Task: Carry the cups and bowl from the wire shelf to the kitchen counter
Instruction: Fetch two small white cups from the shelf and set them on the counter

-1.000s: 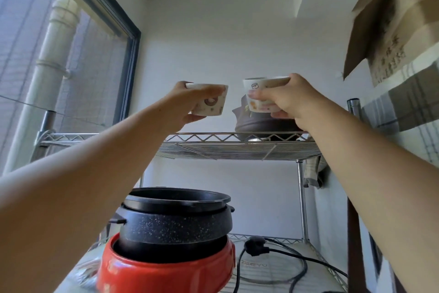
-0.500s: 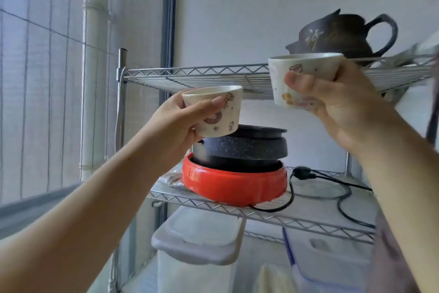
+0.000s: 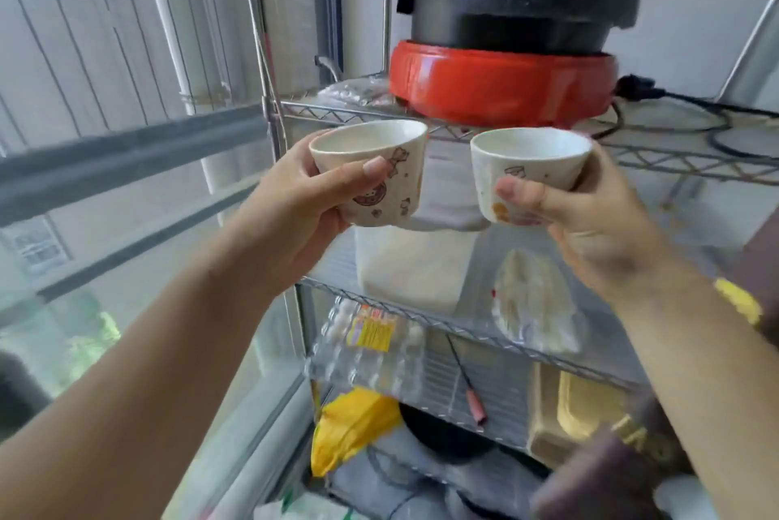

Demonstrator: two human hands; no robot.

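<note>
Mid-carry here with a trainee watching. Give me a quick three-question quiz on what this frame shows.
1. True or false: each hand holds one cup.
2. The red-based cooker sits: A) on a wire shelf above the cups, B) on the floor, C) in the left hand.
3. What lies on the shelf just below the cups?

Key:
1. True: left cup, right cup in the right hand.
2. A.
3. A clear egg carton.

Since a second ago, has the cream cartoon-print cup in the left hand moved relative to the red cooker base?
Yes. The cream cartoon-print cup has come down: it was above the red cooker base and is now below it.
</note>
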